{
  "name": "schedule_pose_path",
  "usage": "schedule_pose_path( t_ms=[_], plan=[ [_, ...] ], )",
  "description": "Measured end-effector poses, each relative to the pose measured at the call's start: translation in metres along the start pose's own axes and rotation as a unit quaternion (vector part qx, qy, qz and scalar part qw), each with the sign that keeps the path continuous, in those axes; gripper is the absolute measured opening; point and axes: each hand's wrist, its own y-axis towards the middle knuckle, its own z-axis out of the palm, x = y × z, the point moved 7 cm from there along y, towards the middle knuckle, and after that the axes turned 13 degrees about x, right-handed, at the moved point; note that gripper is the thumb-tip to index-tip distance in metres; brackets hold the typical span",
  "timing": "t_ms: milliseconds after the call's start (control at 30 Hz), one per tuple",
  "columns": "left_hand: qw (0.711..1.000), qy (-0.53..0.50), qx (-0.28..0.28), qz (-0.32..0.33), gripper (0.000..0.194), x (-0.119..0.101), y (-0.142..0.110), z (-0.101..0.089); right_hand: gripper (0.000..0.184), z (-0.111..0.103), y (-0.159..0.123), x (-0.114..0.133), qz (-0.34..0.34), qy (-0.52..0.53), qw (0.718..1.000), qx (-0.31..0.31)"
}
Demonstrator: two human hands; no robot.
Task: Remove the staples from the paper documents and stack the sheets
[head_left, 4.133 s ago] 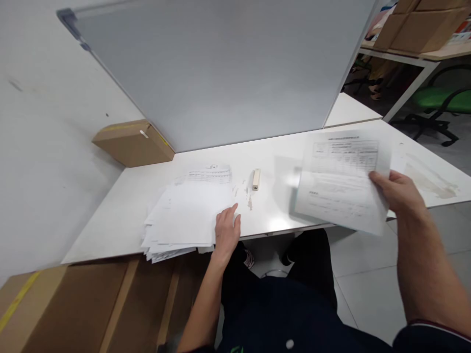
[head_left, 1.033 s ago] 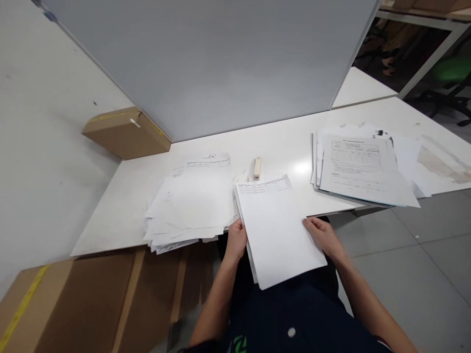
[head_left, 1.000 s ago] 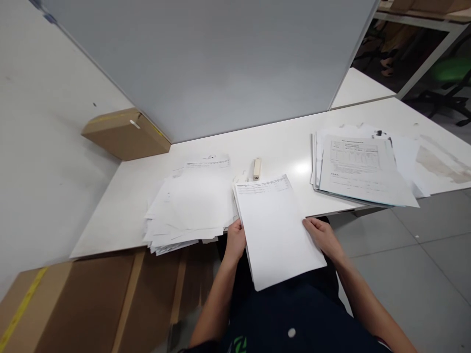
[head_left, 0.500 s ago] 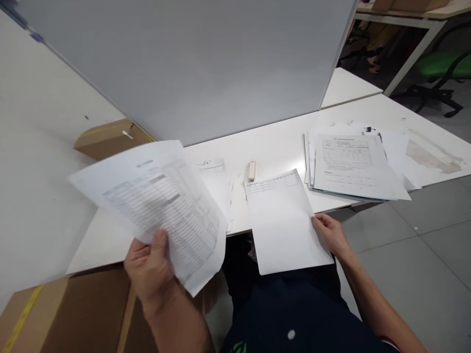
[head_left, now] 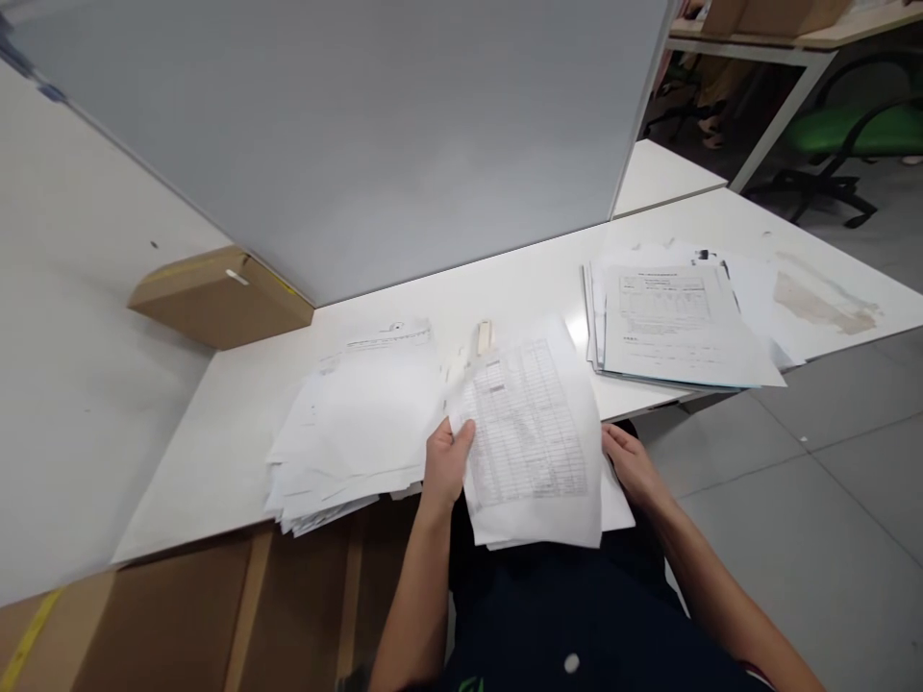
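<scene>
A sheet printed with a table (head_left: pixel 530 432) lies on top of a small set of white sheets (head_left: pixel 618 505) at the near edge of the white table (head_left: pixel 519 279). My left hand (head_left: pixel 445 461) grips that printed sheet at its left edge, thumb on top. At the set's right edge my right hand (head_left: pixel 629 463) holds the sheets underneath. A loose pile of white papers (head_left: pixel 353 423) lies just left of my left hand. A small beige stapler (head_left: pixel 485 335) sits behind the printed sheet.
A second stack of printed forms (head_left: pixel 674 322) lies on the table to the right. A grey board (head_left: pixel 361 125) leans behind the table. Cardboard boxes (head_left: pixel 216 298) (head_left: pixel 180 615) stand at the left. A green chair (head_left: pixel 851 130) is at the far right.
My left hand has brought the printed sheet from up at the left down onto the set in front of me. The left pile is uncovered again.
</scene>
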Motion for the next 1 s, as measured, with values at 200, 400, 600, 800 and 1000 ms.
schedule_pose_path(
  t_ms=[200,400,600,800,1000],
  plan=[
    [0.93,0.358,-0.049,-0.07,0.041,0.008,-0.004,-0.003,0.042,0.006,0.003,0.004,0.027,0.053,0.997,0.045],
    [0.786,0.598,-0.045,-0.146,0.052,0.002,-0.031,-0.017,0.028,0.004,0.009,-0.004,0.009,0.009,0.998,0.054],
    [0.948,0.285,0.025,-0.141,0.05,0.044,-0.035,-0.021,0.027,0.01,0.01,-0.008,0.01,-0.014,0.998,0.068],
    [0.985,0.068,0.114,-0.111,0.034,0.038,-0.04,-0.001,0.024,0.015,-0.009,0.033,-0.045,-0.039,0.995,0.079],
    [0.994,-0.029,0.088,0.061,0.048,-0.036,-0.021,0.003,0.018,0.018,-0.021,0.101,-0.163,-0.16,0.97,0.08]
  ],
)
